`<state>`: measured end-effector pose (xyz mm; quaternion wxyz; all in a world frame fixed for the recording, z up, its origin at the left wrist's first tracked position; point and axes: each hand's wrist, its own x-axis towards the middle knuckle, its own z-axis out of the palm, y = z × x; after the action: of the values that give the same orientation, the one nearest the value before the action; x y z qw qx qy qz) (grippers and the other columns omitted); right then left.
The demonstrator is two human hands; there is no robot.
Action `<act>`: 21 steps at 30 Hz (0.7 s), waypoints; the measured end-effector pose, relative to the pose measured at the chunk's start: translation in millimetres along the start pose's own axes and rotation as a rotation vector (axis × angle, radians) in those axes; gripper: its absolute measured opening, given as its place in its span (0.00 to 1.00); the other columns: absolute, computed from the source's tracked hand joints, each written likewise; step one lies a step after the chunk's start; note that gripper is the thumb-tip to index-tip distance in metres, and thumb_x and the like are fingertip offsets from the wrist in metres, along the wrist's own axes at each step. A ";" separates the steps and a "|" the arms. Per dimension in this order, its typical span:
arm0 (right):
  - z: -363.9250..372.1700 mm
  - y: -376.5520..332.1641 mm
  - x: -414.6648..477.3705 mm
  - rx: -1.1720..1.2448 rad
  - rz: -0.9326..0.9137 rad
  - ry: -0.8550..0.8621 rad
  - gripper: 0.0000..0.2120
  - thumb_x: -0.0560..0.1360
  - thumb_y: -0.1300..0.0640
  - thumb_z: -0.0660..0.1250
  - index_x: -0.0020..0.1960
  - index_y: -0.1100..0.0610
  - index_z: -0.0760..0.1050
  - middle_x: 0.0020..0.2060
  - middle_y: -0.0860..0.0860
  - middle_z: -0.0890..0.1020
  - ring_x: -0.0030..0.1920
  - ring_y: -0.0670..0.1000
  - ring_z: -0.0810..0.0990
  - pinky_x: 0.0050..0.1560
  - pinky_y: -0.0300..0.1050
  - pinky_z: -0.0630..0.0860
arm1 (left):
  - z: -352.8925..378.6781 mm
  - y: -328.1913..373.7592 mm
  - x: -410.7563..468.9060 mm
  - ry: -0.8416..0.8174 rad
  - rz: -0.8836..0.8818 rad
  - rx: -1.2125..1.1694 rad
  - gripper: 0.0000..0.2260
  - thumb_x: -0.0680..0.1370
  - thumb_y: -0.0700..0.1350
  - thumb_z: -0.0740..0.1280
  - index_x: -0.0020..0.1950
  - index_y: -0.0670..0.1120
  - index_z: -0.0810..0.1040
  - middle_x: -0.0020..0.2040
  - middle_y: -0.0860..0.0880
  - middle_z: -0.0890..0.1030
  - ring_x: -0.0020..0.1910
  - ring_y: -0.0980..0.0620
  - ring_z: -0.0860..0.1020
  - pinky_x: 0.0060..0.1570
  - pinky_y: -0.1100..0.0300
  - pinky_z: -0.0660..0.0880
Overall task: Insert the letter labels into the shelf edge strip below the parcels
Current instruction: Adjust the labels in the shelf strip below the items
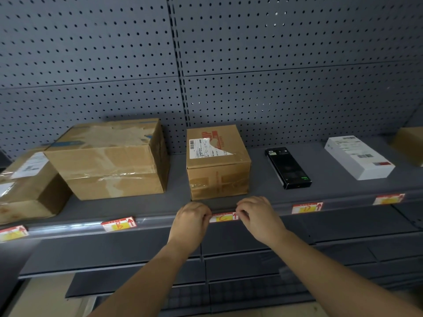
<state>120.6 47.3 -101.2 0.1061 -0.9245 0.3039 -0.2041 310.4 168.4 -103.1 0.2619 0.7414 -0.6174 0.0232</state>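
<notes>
The C label (223,217), red and yellow with a red arrow, sits in the clear shelf edge strip (68,228) below the small cardboard box (217,163). My left hand (191,219) pinches its left end and my right hand (257,216) pinches its right end. Other labels sit in the strip: one at the far left (12,233), the B label (119,224) under the large box (109,161), the D label (306,208) below the black box (287,168), and one at the far right (388,199) below the white box (358,156).
A taped parcel (25,186) lies at the far left, and a brown box corner (409,145) shows at the right edge. Grey pegboard (206,65) backs the shelf. Lower grey shelves (251,266) stick out beneath my forearms.
</notes>
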 end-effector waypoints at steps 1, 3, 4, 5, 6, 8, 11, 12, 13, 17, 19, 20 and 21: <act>0.0 1.0 -0.4 0.001 0.000 -0.001 0.05 0.77 0.57 0.67 0.45 0.51 0.82 0.51 0.45 0.83 0.52 0.48 0.78 0.57 0.42 0.65 | -0.2 -0.5 0.3 -0.003 0.002 -0.002 0.05 0.74 0.41 0.70 0.41 0.51 0.80 0.40 0.54 0.80 0.42 0.53 0.76 0.45 0.57 0.74; -0.5 2.1 -0.6 -0.002 -0.003 0.002 0.06 0.77 0.56 0.66 0.46 0.51 0.82 0.52 0.45 0.82 0.53 0.47 0.78 0.57 0.41 0.63 | -0.2 -1.2 1.0 -0.011 0.002 -0.008 0.05 0.75 0.42 0.69 0.41 0.51 0.80 0.41 0.55 0.80 0.43 0.53 0.76 0.45 0.57 0.74; -1.0 1.8 -0.3 -0.002 -0.004 0.005 0.06 0.77 0.56 0.66 0.47 0.52 0.82 0.52 0.45 0.82 0.53 0.47 0.78 0.57 0.41 0.63 | -0.1 -1.5 1.2 -0.013 0.003 -0.011 0.05 0.75 0.42 0.69 0.41 0.51 0.80 0.41 0.55 0.80 0.43 0.53 0.75 0.45 0.57 0.74; -1.1 1.4 -0.2 -0.001 -0.004 0.007 0.06 0.77 0.56 0.66 0.47 0.52 0.82 0.52 0.45 0.82 0.53 0.48 0.78 0.58 0.41 0.63 | 0.1 -1.9 1.1 -0.014 0.005 -0.013 0.05 0.75 0.42 0.69 0.42 0.51 0.80 0.41 0.55 0.80 0.44 0.53 0.75 0.45 0.57 0.74; -1.0 1.1 -0.1 0.001 -0.003 0.009 0.06 0.77 0.56 0.67 0.47 0.52 0.82 0.52 0.46 0.82 0.53 0.48 0.78 0.58 0.41 0.63 | 0.3 -2.2 1.2 -0.016 0.005 -0.014 0.05 0.75 0.42 0.69 0.42 0.51 0.80 0.41 0.55 0.80 0.44 0.53 0.75 0.46 0.57 0.74; -0.5 1.2 -0.3 0.004 0.003 0.008 0.06 0.77 0.55 0.67 0.48 0.52 0.83 0.53 0.46 0.82 0.54 0.48 0.78 0.59 0.42 0.63 | 0.7 -2.9 1.5 -0.021 0.001 -0.016 0.04 0.76 0.43 0.69 0.42 0.51 0.80 0.41 0.55 0.80 0.44 0.53 0.75 0.46 0.57 0.74; 0.0 1.9 -1.3 0.014 0.015 0.018 0.05 0.77 0.55 0.68 0.48 0.52 0.83 0.53 0.46 0.82 0.54 0.48 0.78 0.59 0.41 0.62 | 0.6 -2.8 2.1 -0.024 0.000 -0.020 0.05 0.76 0.43 0.68 0.42 0.52 0.80 0.41 0.56 0.80 0.44 0.54 0.75 0.46 0.57 0.74; 0.0 1.5 -1.4 0.015 0.016 0.018 0.05 0.77 0.55 0.68 0.48 0.52 0.83 0.53 0.46 0.82 0.54 0.48 0.78 0.59 0.41 0.62 | 0.4 -2.8 2.2 -0.026 0.001 -0.019 0.05 0.76 0.43 0.68 0.42 0.52 0.80 0.41 0.55 0.80 0.44 0.54 0.75 0.46 0.57 0.74; 0.1 1.3 -1.4 0.015 0.017 0.015 0.05 0.77 0.55 0.67 0.48 0.52 0.83 0.53 0.46 0.82 0.55 0.47 0.78 0.59 0.41 0.62 | 0.3 -2.9 2.0 -0.027 0.003 -0.017 0.05 0.76 0.43 0.68 0.42 0.52 0.80 0.41 0.55 0.80 0.44 0.53 0.75 0.46 0.56 0.74; -0.1 2.0 -2.1 0.013 0.011 0.001 0.07 0.78 0.54 0.66 0.49 0.51 0.83 0.54 0.45 0.82 0.55 0.47 0.77 0.60 0.43 0.63 | 0.4 -3.2 0.8 -0.026 0.012 -0.013 0.04 0.76 0.43 0.69 0.42 0.51 0.80 0.42 0.55 0.80 0.44 0.53 0.75 0.45 0.55 0.75; -0.6 2.0 -2.3 0.007 0.009 -0.002 0.07 0.78 0.54 0.65 0.49 0.51 0.82 0.55 0.45 0.81 0.55 0.47 0.76 0.61 0.43 0.63 | 0.6 -3.3 1.1 -0.026 0.013 -0.011 0.04 0.76 0.43 0.69 0.42 0.51 0.80 0.42 0.55 0.80 0.44 0.52 0.75 0.45 0.55 0.75; -0.6 1.8 -2.3 0.008 0.009 -0.001 0.07 0.78 0.54 0.65 0.49 0.51 0.82 0.55 0.45 0.81 0.55 0.47 0.76 0.61 0.43 0.63 | 0.6 -3.3 1.2 -0.026 0.012 -0.009 0.04 0.76 0.43 0.69 0.42 0.51 0.80 0.42 0.55 0.80 0.44 0.52 0.75 0.45 0.55 0.75; -0.8 1.5 -2.4 0.010 0.011 -0.002 0.07 0.78 0.54 0.65 0.49 0.51 0.82 0.55 0.45 0.81 0.55 0.47 0.76 0.61 0.43 0.63 | 0.8 -3.4 1.3 -0.025 0.011 -0.008 0.04 0.76 0.43 0.69 0.42 0.51 0.79 0.41 0.55 0.80 0.44 0.52 0.75 0.45 0.55 0.75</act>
<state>117.7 47.5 -101.7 0.1119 -0.9226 0.3077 -0.2042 313.7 167.2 -104.5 0.2568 0.7372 -0.6249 0.0130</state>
